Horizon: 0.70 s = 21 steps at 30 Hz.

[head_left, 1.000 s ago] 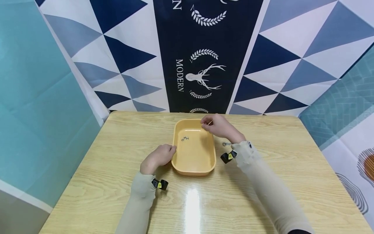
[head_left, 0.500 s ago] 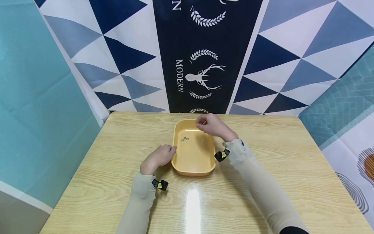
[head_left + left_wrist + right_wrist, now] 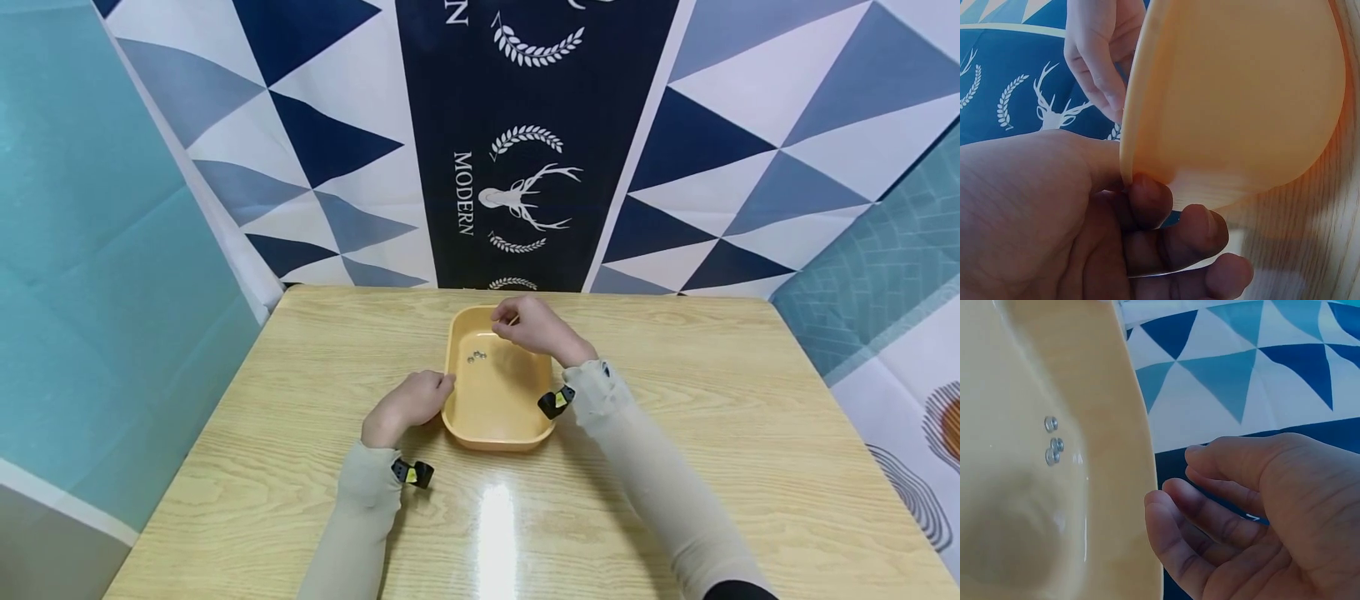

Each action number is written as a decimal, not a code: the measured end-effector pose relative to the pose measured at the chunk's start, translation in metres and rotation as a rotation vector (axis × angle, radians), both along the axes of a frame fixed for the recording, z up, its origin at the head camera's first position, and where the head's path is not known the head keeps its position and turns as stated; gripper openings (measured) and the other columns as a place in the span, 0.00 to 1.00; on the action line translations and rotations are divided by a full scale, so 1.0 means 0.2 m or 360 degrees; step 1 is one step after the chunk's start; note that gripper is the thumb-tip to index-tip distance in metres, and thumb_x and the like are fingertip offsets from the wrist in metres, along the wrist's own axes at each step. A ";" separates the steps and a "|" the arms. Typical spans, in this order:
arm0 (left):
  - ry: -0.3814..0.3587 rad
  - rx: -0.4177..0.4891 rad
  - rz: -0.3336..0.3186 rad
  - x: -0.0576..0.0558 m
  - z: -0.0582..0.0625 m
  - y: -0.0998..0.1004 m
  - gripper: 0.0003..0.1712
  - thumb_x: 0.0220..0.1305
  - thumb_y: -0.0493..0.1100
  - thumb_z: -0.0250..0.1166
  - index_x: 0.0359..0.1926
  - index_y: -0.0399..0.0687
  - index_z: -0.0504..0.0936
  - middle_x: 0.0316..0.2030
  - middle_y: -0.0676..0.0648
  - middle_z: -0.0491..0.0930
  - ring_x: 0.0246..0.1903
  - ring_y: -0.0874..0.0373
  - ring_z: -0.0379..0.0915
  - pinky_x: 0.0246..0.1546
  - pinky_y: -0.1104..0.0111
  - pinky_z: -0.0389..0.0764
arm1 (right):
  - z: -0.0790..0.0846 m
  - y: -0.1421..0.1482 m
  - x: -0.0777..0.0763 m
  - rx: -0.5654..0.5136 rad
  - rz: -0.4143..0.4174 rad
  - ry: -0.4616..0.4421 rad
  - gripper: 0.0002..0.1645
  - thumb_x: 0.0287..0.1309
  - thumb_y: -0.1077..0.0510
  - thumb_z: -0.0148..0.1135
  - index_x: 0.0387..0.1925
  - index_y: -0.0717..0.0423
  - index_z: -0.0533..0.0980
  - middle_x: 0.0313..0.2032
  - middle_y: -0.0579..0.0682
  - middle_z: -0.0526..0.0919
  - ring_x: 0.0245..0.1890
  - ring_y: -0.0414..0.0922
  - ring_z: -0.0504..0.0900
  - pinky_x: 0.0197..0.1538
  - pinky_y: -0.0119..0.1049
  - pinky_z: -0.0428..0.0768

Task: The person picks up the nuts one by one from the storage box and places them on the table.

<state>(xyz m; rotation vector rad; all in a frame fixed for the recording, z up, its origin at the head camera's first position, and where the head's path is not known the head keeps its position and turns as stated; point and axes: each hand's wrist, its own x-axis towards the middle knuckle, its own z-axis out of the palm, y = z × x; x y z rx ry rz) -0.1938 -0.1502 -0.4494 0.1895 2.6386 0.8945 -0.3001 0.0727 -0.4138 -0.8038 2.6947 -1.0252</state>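
A yellow plastic tray [image 3: 498,408] sits on the wooden table. Inside it, toward the far left, lie three small silver metal pieces [image 3: 476,356] that look like nuts; the right wrist view shows these nuts [image 3: 1052,424] grouped closely. My left hand [image 3: 411,404] grips the tray's left rim, its thumb over the edge and fingers beneath, as the left wrist view [image 3: 1147,200] shows. Over the tray's far right part hangs my right hand [image 3: 534,325], fingers loosely bent. In the right wrist view its thumb and fingertips [image 3: 1159,515] stand apart, with nothing seen between them.
The wooden table [image 3: 712,400] spreads out around the tray. Behind it rises a patterned cloth backdrop [image 3: 517,150] with triangles and a deer print. A teal panel [image 3: 127,250] borders the left side.
My right hand has moved left over the tray's far edge. The silver pieces seen on the table right of the tray are now hidden by the right arm. The left hand stays put.
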 end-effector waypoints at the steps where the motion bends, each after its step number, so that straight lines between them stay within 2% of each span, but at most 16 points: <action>1: 0.0000 0.0002 0.0002 0.00 0.00 0.00 0.28 0.84 0.51 0.39 0.37 0.43 0.81 0.23 0.48 0.70 0.22 0.56 0.67 0.30 0.66 0.70 | 0.00 0.00 0.00 -0.0002 -0.0004 -0.0001 0.13 0.66 0.61 0.64 0.47 0.66 0.83 0.39 0.56 0.86 0.39 0.48 0.81 0.45 0.38 0.80; 7: -0.0018 -0.0001 0.0013 -0.01 0.00 0.00 0.28 0.84 0.52 0.39 0.37 0.43 0.81 0.23 0.47 0.70 0.22 0.56 0.66 0.29 0.66 0.70 | -0.02 -0.02 0.00 -0.0014 0.0003 0.0020 0.12 0.65 0.61 0.65 0.45 0.65 0.84 0.37 0.55 0.86 0.38 0.47 0.81 0.44 0.37 0.79; 21: -0.0034 -0.0012 0.0007 -0.01 0.00 0.00 0.29 0.84 0.52 0.38 0.37 0.43 0.81 0.24 0.47 0.71 0.22 0.56 0.67 0.29 0.66 0.70 | -0.07 -0.06 -0.01 -0.0001 -0.0001 -0.0036 0.12 0.64 0.61 0.65 0.46 0.65 0.83 0.39 0.56 0.87 0.39 0.47 0.82 0.47 0.39 0.81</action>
